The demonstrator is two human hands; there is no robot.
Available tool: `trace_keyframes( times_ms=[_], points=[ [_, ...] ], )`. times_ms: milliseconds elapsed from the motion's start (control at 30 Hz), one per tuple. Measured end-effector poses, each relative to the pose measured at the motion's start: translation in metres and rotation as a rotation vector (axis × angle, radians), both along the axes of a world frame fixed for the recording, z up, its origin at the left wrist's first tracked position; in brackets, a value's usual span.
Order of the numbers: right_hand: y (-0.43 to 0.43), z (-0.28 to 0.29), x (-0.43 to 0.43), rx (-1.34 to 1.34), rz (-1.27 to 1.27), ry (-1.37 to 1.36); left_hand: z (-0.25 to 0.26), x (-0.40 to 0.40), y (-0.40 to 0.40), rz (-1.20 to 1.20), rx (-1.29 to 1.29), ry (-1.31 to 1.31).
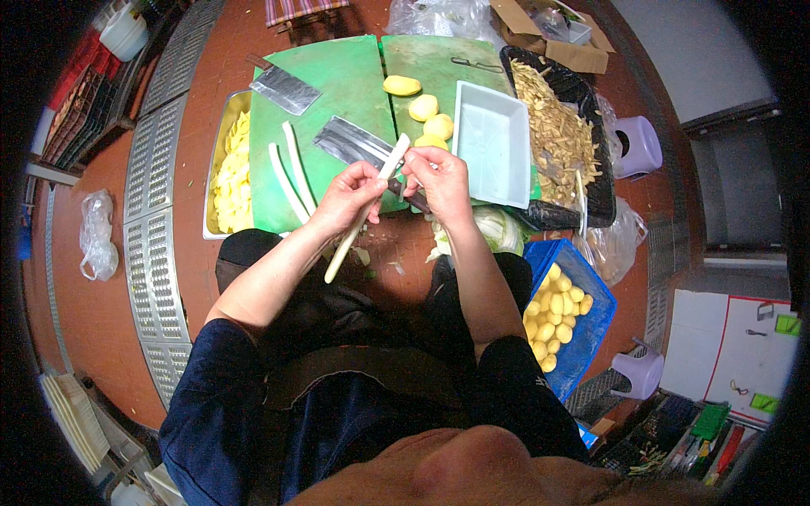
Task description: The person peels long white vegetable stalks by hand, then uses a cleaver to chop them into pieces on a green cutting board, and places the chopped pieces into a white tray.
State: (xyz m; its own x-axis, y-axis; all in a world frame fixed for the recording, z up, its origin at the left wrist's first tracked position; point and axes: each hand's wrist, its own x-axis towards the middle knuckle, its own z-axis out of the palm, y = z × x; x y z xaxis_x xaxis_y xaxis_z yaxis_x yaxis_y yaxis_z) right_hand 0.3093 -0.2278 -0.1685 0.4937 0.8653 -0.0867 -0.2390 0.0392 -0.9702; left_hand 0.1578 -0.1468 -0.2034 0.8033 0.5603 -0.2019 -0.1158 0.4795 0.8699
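My left hand (351, 196) grips a long pale vegetable stalk (348, 253) around its middle, tilted with its upper end away from me. Beside that upper end, my right hand (440, 180) has its fingers bent together; whether something thin is pinched there I cannot tell. Beneath the hands lies a cleaver (354, 140) on the green cutting board (342, 69), its handle partly covered by my right hand. Two more pale stalks (294, 164) rest to the left on the board. A second cleaver (286, 88) lies farther back. Several peeled potatoes (423, 107) sit right of the board's seam.
A pale plastic tub (492, 145) stands at right, with a peeler (476, 64) behind it. Beyond is a black-lined bin of peelings (557, 126). Cut potato fills a metal pan (212, 221) at left. Cabbage (500, 231) and a blue crate (591, 322) of potatoes are near my right leg.
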Motion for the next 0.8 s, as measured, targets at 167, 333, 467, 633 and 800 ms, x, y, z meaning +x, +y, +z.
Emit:
trace_keyframes(
  times_ms=[167,333,467,633,800],
  points=[
    [-0.0006,0.0002,0.0000,0.005,-0.010,-0.038,0.0001,0.0000,-0.0003,-0.003,0.033,0.002],
    [0.0004,0.0012,-0.0026,0.024,-0.039,-0.064,0.0001,-0.0001,-0.0019,0.026,0.127,0.032],
    [-0.0011,0.0022,-0.0035,0.034,-0.031,-0.047,0.0032,-0.0014,-0.0016,0.016,0.121,0.025],
    [-0.0014,-0.0022,-0.0017,0.029,-0.039,-0.070,0.0016,-0.0013,-0.0013,0.006,0.113,-0.009],
    [-0.0025,0.0039,-0.0014,0.040,-0.071,-0.120,-0.0006,-0.0005,-0.0026,-0.006,0.071,-0.022]
  ],
)
